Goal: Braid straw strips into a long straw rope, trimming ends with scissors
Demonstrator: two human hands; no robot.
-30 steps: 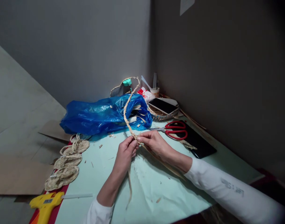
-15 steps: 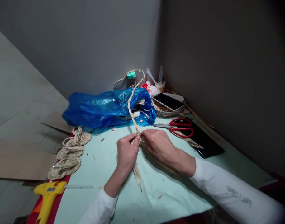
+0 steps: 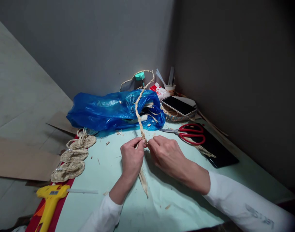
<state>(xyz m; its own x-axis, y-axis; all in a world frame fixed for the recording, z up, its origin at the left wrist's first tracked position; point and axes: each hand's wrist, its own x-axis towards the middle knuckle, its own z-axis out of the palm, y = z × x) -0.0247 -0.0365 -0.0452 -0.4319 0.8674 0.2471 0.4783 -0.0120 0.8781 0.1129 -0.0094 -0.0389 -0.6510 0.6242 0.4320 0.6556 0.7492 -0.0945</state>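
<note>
A braided cord of dry, straw-coloured plant fibre (image 3: 138, 111) rises from my fingers, crosses a blue plastic bag and loops up at the back. My left hand (image 3: 132, 156) pinches the cord's lower end between thumb and forefinger. Close beside it, my right hand (image 3: 165, 151) has its fingers curled at the same spot, gripping fibre at the braid; its fingertips are partly hidden. Below the left hand a loose flat strand (image 3: 143, 183) hangs down over the pale green table cover (image 3: 101, 209).
The blue bag (image 3: 101, 108) lies at the back. Red-handled scissors (image 3: 192, 133) rest by a black tablet-like slab (image 3: 220, 151); a phone (image 3: 179, 105) lies on a basket. Small woven slippers (image 3: 74, 155) line the left edge, above a yellow glue gun (image 3: 50, 201). Fibre scraps dot the cover.
My right hand has shifted slightly right, its fingers drawing a little away from the left hand. My left hand keeps its pinch. The whole view has shifted a little.
</note>
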